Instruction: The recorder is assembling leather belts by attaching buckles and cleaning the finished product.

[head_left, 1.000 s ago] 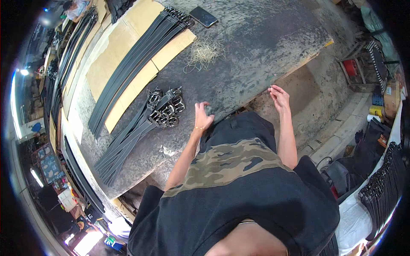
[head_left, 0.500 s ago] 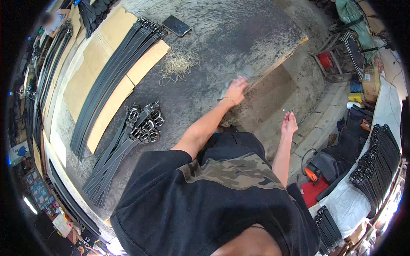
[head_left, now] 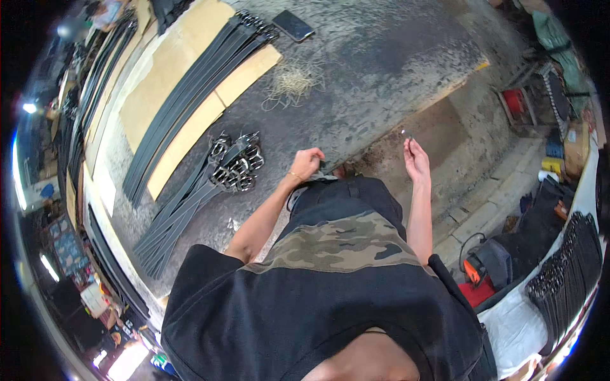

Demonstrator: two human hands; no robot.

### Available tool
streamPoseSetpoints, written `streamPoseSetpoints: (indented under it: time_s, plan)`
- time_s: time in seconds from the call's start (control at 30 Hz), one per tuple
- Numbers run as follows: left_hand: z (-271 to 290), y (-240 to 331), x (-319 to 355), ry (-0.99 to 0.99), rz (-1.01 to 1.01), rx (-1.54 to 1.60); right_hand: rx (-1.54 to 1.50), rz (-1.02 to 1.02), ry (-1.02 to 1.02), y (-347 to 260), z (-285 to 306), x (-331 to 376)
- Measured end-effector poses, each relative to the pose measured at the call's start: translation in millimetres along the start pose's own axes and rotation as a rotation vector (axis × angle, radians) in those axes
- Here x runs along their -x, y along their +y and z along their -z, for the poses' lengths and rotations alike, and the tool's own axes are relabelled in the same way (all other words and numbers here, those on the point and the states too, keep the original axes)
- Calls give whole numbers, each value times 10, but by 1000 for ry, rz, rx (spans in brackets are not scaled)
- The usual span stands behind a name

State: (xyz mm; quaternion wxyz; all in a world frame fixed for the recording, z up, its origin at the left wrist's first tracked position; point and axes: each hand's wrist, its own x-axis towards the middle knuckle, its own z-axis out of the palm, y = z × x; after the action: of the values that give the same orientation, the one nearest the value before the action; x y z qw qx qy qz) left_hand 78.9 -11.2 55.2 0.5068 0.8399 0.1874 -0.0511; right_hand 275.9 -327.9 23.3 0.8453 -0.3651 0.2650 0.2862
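My left hand [head_left: 307,162] is closed at the table's near edge, its fingers curled on what looks like a grey rag [head_left: 323,175], mostly covered by the hand. Out past the edge, my right hand [head_left: 416,159] is raised with thumb and fingertips pinched together. From the pinch sticks a small dark piece with a bright tip [head_left: 403,132], too small to name. Left of my left hand lies a fanned bundle of black belts [head_left: 175,222], their metal buckles [head_left: 236,166] heaped at the far end.
More black belts [head_left: 197,105] lie in a row on cardboard [head_left: 162,70]. Beyond are a tangle of pale string [head_left: 293,82] and a phone [head_left: 293,25]. At right stand a stool frame with a red part [head_left: 515,100] and stacked belts [head_left: 565,279]. Another person [head_left: 105,14] is far left.
My left hand has come back toward my body, from farther along the table edge to its near part. My right hand has risen slightly and moved left. The view has shifted.
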Motion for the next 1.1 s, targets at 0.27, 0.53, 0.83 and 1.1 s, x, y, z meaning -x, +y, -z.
streamPoseSetpoints:
  time_s: [0.27, 0.53, 0.83, 1.1]
  plan:
    - [239, -424, 319, 221, 173, -61, 867, -29, 43, 256, -468, -327]
    - [118, -397, 252, 189, 304, -276, 801, -111, -47, 200, -472, -215]
    - [174, -259, 225, -36, 349, -236, 153, -151, -347, 147, -204, -328]
    - [112, -218, 344, 126, 408, -106, 507, -166, -145, 337, 118, -403]
